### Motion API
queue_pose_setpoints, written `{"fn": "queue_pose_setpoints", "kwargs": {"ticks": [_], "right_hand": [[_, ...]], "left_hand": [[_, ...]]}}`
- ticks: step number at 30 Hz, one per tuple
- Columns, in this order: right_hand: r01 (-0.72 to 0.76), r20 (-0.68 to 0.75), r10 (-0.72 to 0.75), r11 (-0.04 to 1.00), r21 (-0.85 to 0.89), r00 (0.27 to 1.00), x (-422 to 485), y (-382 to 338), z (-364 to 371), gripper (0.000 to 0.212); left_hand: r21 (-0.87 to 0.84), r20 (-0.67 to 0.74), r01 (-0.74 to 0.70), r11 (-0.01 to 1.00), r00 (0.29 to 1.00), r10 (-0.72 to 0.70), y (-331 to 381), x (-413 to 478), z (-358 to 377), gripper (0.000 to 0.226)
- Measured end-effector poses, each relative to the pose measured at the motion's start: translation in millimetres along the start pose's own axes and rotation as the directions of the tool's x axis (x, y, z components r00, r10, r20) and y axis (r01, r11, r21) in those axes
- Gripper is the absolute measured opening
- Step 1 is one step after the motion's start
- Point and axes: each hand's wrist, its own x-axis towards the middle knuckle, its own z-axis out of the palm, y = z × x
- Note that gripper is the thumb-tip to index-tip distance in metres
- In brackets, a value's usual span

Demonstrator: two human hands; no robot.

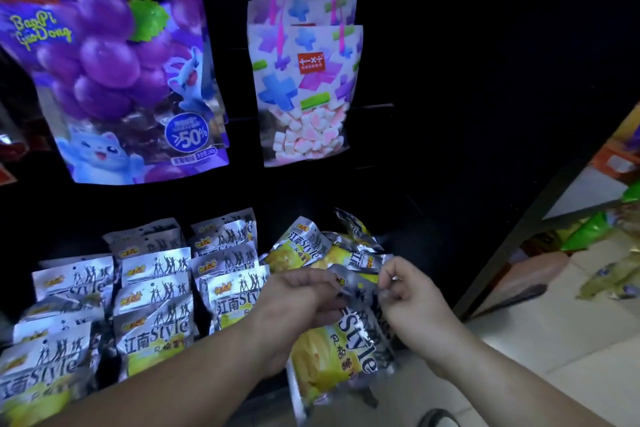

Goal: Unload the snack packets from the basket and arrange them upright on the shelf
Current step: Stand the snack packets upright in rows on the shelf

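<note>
The snack packet [341, 354] hangs below both grips, left hand [298, 291] and right hand [412, 298] each pinching its top edge.

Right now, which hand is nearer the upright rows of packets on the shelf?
Left. The left hand sits at the right edge of the upright rows, gripping the held packet; the right hand pinches that packet's top further right.

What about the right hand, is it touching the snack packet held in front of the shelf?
Touching. The head view shows the right hand pinching the snack packet at its top edge with curled fingers.
</note>
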Motion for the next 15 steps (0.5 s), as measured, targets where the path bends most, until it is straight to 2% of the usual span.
{"fn": "queue_pose_setpoints", "kwargs": {"ticks": [3,6,8,11,13,15], "right_hand": [[-0.036,-0.005,0.036,0.999,0.024,0.999,8.4,1.8,0.8,0.032],[-0.053,0.033,0.052,0.998,0.033,0.998,13.3,-0.6,1.3,0.039],[-0.052,0.051,0.050,0.998,0.032,0.997,17.9,-4.0,0.4,0.042],[-0.058,0.044,0.055,0.996,0.066,0.998,23.7,-8.1,-3.3,0.033],[-0.081,0.054,0.074,0.987,0.142,0.996,23.7,-12.6,-4.2,0.025],[-0.111,0.077,0.096,0.968,0.227,0.992,22.7,-17.7,-3.6,0.022]], "left_hand": [[0.031,0.089,-0.050,0.998,0.995,0.047,1.7,0.4,-6.0,0.033],[0.244,0.004,-0.155,0.957,0.987,0.159,3.2,9.0,-9.0,0.018],[0.407,0.006,-0.241,0.881,0.965,0.262,7.2,18.9,-11.1,0.010],[0.548,0.017,-0.319,0.773,0.928,0.371,13.7,34.7,-14.8,0.010],[0.529,0.034,-0.339,0.778,0.925,0.379,15.7,38.8,-16.6,0.009],[0.445,0.076,-0.342,0.828,0.935,0.345,16.4,37.5,-15.9,0.007]]}}
